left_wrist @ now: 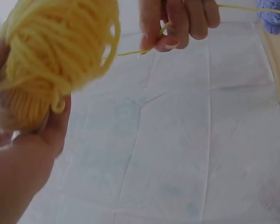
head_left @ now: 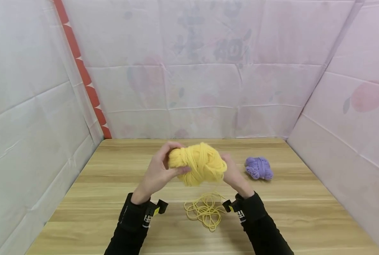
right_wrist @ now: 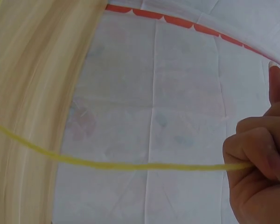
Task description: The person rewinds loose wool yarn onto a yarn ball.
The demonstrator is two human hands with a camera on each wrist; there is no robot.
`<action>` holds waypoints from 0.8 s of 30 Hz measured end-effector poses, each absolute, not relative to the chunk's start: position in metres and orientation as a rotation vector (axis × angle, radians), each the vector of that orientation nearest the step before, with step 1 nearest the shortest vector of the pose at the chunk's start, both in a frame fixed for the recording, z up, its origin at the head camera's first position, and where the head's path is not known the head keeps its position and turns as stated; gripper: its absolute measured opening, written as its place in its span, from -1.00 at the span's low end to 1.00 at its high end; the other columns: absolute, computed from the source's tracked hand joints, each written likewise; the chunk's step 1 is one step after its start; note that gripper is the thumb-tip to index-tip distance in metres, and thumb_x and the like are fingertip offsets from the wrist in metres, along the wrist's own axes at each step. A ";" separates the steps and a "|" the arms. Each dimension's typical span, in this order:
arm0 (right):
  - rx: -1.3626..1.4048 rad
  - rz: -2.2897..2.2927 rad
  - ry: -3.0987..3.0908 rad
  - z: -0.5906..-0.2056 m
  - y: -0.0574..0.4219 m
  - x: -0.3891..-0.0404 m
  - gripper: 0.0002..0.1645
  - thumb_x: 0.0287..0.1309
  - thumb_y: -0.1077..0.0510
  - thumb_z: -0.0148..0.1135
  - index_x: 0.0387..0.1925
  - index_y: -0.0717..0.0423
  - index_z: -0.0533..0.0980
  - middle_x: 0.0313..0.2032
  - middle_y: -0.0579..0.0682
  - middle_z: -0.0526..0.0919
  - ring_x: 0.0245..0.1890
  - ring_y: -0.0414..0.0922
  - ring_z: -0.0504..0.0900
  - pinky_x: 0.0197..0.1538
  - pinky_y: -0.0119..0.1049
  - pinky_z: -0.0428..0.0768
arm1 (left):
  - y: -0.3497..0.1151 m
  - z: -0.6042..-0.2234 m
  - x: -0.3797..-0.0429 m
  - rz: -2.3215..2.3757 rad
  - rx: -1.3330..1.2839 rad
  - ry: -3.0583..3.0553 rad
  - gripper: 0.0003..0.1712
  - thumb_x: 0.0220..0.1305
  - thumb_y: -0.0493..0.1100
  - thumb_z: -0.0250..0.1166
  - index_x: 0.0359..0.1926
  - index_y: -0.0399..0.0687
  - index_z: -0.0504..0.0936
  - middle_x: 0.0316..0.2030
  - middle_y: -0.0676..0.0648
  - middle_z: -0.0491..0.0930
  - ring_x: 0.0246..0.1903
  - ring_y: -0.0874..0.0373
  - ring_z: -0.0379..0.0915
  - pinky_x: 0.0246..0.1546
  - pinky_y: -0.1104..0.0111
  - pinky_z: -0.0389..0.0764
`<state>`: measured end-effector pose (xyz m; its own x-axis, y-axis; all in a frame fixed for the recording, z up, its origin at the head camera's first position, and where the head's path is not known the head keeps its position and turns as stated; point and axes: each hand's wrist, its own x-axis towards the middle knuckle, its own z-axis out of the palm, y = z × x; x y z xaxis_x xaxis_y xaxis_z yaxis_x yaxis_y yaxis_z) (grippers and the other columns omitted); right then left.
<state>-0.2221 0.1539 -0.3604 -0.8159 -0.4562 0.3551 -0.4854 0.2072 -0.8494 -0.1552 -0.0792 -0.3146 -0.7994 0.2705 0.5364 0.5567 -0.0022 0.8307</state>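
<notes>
A thick yellow yarn ball (head_left: 197, 163) is held up over the table, gripped at its left end by my left hand (head_left: 157, 173), thumb in front and fingers behind. Close to the ball's right end is my right hand (head_left: 233, 173), partly hidden behind it in the head view. In the left wrist view the right hand (left_wrist: 179, 21) pinches a yellow strand (left_wrist: 133, 53) that runs from the ball. From the curled fingers the strand (right_wrist: 130, 166) trails away in the right wrist view. Below, a loose heap of yellow yarn (head_left: 207, 210) lies on the table between the wrists.
A small purple yarn ball (head_left: 259, 168) sits on the wooden table (head_left: 113, 212) to the right of the right hand. Pale cloth walls (head_left: 202, 85) enclose the table at the back and both sides, with a red strip (head_left: 81, 67) at the back left corner.
</notes>
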 end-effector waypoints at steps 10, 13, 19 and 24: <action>1.097 1.623 -2.604 -0.350 0.149 -0.211 -0.73 0.35 0.09 0.11 -0.34 0.08 0.68 -0.67 -0.17 0.29 -0.67 -0.34 0.14 -0.56 -0.41 0.21 | -0.085 -0.314 -0.162 -1.846 -0.307 -1.979 -0.46 0.09 -0.30 0.43 0.06 -0.18 0.39 -0.07 -0.14 0.50 -0.15 0.08 0.53 -0.25 0.39 0.63; 1.182 1.582 -2.592 -0.343 0.151 -0.206 -0.75 0.36 0.10 0.11 -0.36 0.03 0.67 -0.66 -0.17 0.22 -0.66 -0.34 0.12 -0.56 -0.39 0.19 | -0.085 -0.316 -0.165 -1.735 -0.221 -1.989 -0.45 0.05 -0.28 0.47 0.03 -0.20 0.41 -0.09 -0.15 0.51 -0.18 0.07 0.50 -0.28 0.38 0.60; 1.337 1.557 -2.518 -0.330 0.156 -0.195 -0.78 0.33 0.19 0.12 -0.40 -0.01 0.65 -0.58 -0.21 0.48 -0.64 -0.40 0.16 -0.57 -0.41 0.24 | -0.083 -0.322 -0.170 -1.470 -0.175 -2.072 -0.45 -0.02 -0.26 0.52 -0.02 -0.23 0.46 -0.12 -0.18 0.56 -0.20 0.02 0.50 -0.24 0.27 0.51; 1.431 1.549 -2.458 -0.320 0.161 -0.183 -0.79 0.30 0.25 0.15 -0.36 -0.08 0.64 -0.58 -0.13 0.48 -0.62 -0.39 0.22 -0.59 -0.43 0.26 | -0.076 -0.329 -0.173 -1.221 -0.245 -2.159 -0.46 -0.09 -0.27 0.55 -0.07 -0.22 0.50 -0.14 -0.17 0.59 -0.14 -0.02 0.52 -0.13 0.19 0.52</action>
<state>-0.1834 0.1613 -0.3202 -0.6057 -0.7157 0.3477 -0.6225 0.1541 -0.7673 -0.1731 -0.0761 -0.3291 -0.7793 -0.1428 0.6102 0.4493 0.5516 0.7028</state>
